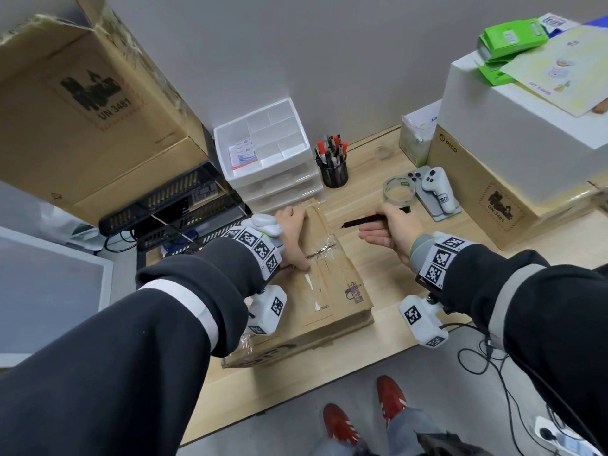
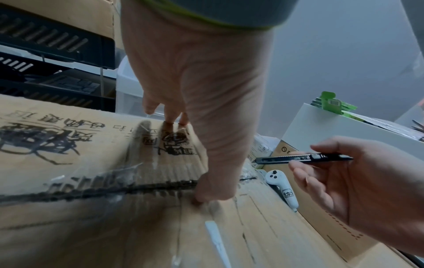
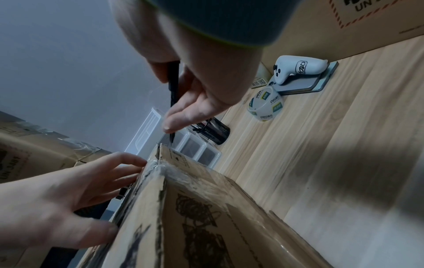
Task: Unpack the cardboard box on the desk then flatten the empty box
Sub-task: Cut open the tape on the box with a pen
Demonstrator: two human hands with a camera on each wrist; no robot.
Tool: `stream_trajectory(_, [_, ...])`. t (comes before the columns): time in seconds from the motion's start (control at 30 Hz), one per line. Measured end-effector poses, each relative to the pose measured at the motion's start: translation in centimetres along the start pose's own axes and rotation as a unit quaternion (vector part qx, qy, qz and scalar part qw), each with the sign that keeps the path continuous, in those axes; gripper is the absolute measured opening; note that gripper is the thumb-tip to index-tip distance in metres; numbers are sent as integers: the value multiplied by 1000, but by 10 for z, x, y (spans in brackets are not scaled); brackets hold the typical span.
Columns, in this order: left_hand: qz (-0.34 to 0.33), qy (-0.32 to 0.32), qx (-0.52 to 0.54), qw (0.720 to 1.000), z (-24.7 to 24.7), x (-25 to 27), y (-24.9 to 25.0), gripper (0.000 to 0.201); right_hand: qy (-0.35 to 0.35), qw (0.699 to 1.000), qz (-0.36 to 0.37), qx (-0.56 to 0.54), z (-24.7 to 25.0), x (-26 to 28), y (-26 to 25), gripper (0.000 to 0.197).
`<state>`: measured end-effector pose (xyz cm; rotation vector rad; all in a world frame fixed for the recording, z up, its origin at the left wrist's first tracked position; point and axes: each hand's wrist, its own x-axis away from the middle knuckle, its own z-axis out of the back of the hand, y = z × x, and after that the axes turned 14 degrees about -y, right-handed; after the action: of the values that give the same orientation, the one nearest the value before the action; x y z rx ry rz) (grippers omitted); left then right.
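A worn brown cardboard box (image 1: 339,291) (image 2: 69,154) (image 3: 195,217) lies on the wooden desk (image 1: 394,284), its top flaps closed and clear tape torn along the middle seam. My left hand (image 1: 292,235) (image 2: 195,90) (image 3: 75,183) rests flat on the box top; the fingers reach its far left edge and the thumb presses at the seam. My right hand (image 1: 391,228) (image 2: 367,181) (image 3: 201,81) hovers just right of the box's far corner. It grips a black utility knife (image 1: 365,220) (image 2: 298,158) (image 3: 173,90) whose tip points left toward the box.
Behind the box stand a white drawer unit (image 1: 269,153) and a pen cup (image 1: 334,171). A tape roll (image 1: 398,189) and a white controller (image 1: 436,192) lie right of them, by a PICO carton (image 1: 477,185). Black trays (image 1: 177,205) and a big carton (image 1: 82,103) crowd the left.
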<state>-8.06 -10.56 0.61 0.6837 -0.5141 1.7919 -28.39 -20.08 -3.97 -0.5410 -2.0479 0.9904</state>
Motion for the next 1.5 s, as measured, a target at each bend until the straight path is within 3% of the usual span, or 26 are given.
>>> stream_trajectory(0.2, [4, -10, 26, 1000, 0, -3, -11, 113, -41, 999, 0, -4, -4, 3, 6, 21])
stream_trajectory(0.4, [1, -6, 44, 999, -2, -4, -13, 109, -33, 999, -1, 17, -1, 4, 13, 20])
stream_trajectory(0.6, [-2, -7, 40, 999, -3, -3, -12, 114, -24, 995, -60, 75, 18, 5, 13, 25])
stream_trajectory(0.77, [15, -23, 32, 999, -1, -3, -10, 128, -107, 978, -113, 142, 22, 13, 17, 21])
stream_trajectory(0.87, [10, -25, 29, 999, 0, -4, -11, 122, -133, 974, -98, 153, 18, 14, 24, 20])
stream_trajectory(1.3, [9, -28, 29, 999, -1, -4, -11, 121, -121, 969, -51, 211, 18, 21, 24, 17])
stream_trajectory(1.5, [35, -23, -12, 999, -1, -14, -8, 141, -136, 964, -45, 226, 23, 27, 22, 14])
